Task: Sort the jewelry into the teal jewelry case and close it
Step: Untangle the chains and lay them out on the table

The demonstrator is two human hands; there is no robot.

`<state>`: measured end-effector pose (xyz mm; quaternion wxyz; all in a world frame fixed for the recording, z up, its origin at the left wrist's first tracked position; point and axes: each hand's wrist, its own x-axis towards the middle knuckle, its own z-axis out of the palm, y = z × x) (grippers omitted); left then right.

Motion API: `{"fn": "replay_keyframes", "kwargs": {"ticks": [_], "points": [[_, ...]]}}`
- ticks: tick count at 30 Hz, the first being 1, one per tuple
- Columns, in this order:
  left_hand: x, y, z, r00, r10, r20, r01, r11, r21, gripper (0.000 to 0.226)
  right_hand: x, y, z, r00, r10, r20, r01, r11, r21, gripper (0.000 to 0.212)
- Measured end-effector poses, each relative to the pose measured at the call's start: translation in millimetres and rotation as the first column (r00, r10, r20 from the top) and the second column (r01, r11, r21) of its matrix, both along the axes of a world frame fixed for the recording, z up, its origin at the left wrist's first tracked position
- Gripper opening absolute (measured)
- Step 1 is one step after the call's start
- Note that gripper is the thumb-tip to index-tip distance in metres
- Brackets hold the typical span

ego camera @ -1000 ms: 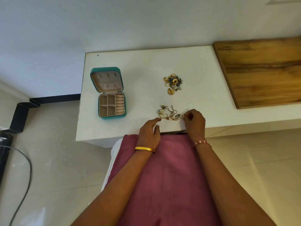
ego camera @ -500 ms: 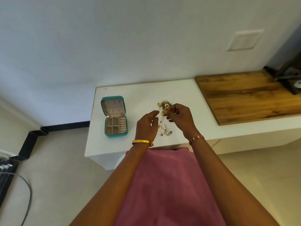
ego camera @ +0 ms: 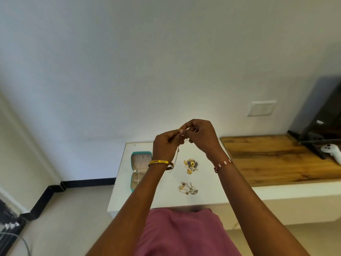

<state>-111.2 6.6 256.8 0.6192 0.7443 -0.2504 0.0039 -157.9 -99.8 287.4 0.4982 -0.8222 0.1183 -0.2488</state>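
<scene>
My left hand (ego camera: 165,144) and my right hand (ego camera: 200,136) are raised together above the white table (ego camera: 208,193), both pinching one thin gold chain (ego camera: 177,154) that hangs down between them. The teal jewelry case (ego camera: 137,163) lies open at the table's left, partly hidden behind my left forearm. A cluster of gold and blue jewelry (ego camera: 191,165) rests mid-table. A tangle of gold chains (ego camera: 187,188) lies nearer the front edge.
A wooden board (ego camera: 276,157) covers the counter to the right, with a dark stand (ego camera: 321,122) and a white controller (ego camera: 331,151) at its far end. A wall plate (ego camera: 262,108) sits on the wall behind. Cables (ego camera: 13,233) lie on the floor at left.
Both hands have lifted from the table's front edge, pulling one chain up out of the tangle. The view has tilted upward, showing more wall.
</scene>
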Motion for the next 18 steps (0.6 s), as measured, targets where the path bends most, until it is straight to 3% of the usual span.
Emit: {"fn": "replay_keyframes", "kwargs": {"ticks": [4,9,15,18], "points": [[-5,9,25,1.000,-0.017,-0.011,0.016,0.998,-0.060,0.021,-9,5,24,0.999,-0.017,0.042,0.019,0.998,-0.057,0.004],[-8,19,48,0.998,-0.055,0.025,0.056,0.998,-0.023,0.017,-20,12,45,0.997,-0.041,0.065,0.048,0.993,-0.109,0.006],[-15,28,67,0.971,-0.158,-0.177,0.120,0.971,-0.205,0.009,-33,17,52,0.993,-0.012,0.121,0.001,0.996,0.087,0.009],[-18,28,73,0.961,-0.186,-0.207,0.133,0.960,-0.245,0.013,-39,18,45,0.996,0.034,0.080,-0.051,0.974,0.219,0.010]]}}
